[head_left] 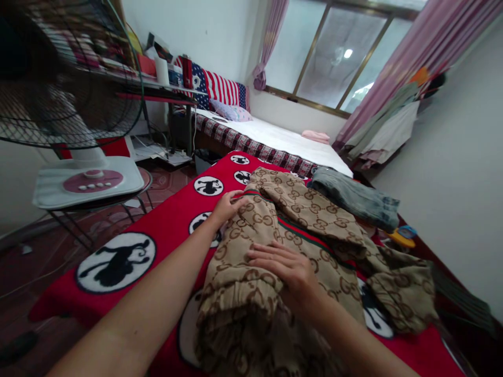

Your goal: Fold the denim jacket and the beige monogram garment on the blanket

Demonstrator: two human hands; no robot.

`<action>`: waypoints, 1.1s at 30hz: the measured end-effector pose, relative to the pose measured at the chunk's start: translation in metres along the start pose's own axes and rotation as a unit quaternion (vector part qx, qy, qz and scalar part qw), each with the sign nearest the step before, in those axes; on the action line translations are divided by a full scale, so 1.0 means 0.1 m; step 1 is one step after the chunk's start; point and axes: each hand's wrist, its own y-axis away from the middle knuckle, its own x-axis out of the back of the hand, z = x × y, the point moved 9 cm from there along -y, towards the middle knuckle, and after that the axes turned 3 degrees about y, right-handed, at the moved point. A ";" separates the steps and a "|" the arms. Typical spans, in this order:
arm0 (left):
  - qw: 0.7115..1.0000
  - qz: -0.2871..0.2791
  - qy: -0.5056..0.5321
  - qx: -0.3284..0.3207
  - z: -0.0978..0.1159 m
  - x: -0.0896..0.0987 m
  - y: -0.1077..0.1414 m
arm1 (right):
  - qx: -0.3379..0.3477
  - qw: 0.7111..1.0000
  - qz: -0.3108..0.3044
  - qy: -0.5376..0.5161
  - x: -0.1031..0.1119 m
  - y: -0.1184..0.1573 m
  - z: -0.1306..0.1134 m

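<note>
A tan jacket (314, 251) with a brown monogram print and a green-and-red stripe lies spread over a red blanket (165, 220). One sleeve is folded in along the jacket's left side, its gathered cuff toward me. My left hand (228, 208) rests at the far left edge of the fabric, fingers stretched out and its thumb partly hidden. Flat on the folded sleeve, a little above the cuff, lies my right hand (288, 267) with its fingers extended. The jacket's other sleeve bends out to the right. Its nearest part falls in shadow between my forearms.
Folded jeans (353, 196) lie beyond the jacket at the right, near a yellow and blue item (403, 235). A fan (90, 173) stands on a stool at the left. Behind are a desk (157, 86) and a bed (267, 131); clothes (393, 125) hang by the right wall.
</note>
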 end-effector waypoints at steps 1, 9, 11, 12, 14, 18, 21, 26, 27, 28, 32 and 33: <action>0.999 0.000 0.046 0.016 0.00 0.01 -0.01 | -0.004 0.999 0.034 -0.007 0.09 0.01 -0.03; 0.997 -0.029 0.059 0.051 -0.04 -0.03 -0.01 | -0.107 0.992 -0.062 -0.034 -0.38 0.34 -0.08; 0.999 -0.012 -0.042 0.007 0.08 -0.03 0.01 | -0.132 0.987 -0.079 -0.036 -0.48 0.42 -0.03; 0.994 -0.001 -0.110 -0.029 0.19 -0.05 0.04 | -0.134 0.986 -0.088 -0.035 -0.51 0.43 -0.03; 0.962 0.010 -0.249 -0.115 0.47 -0.14 0.13 | -0.127 0.985 -0.108 -0.030 -0.55 0.42 -0.03; 0.904 -0.057 -0.374 -0.201 0.71 -0.52 0.38 | -0.071 0.979 -0.182 -0.062 -0.68 0.40 -0.11; 0.880 -0.134 -0.427 -0.159 0.49 -0.76 0.48 | -0.059 0.975 -0.203 -0.077 -0.74 0.42 -0.11; 0.840 -0.196 -0.495 -0.104 0.14 -0.90 0.54 | -0.045 0.981 -0.164 -0.097 -0.60 0.45 -0.17; 0.838 -0.193 -0.500 -0.106 0.14 -0.90 0.53 | -0.048 0.984 -0.141 -0.101 -0.52 0.46 -0.15; 0.836 -0.190 -0.503 -0.109 0.14 -0.90 0.53 | -0.060 0.987 -0.107 -0.101 -0.41 0.47 -0.08; 0.836 -0.184 -0.503 -0.117 0.16 -0.89 0.53 | -0.273 0.956 0.095 -0.058 0.25 0.79 0.73; 0.836 -0.184 -0.503 -0.121 0.16 -0.90 0.53 | -0.359 0.921 0.135 -0.063 0.40 0.97 1.01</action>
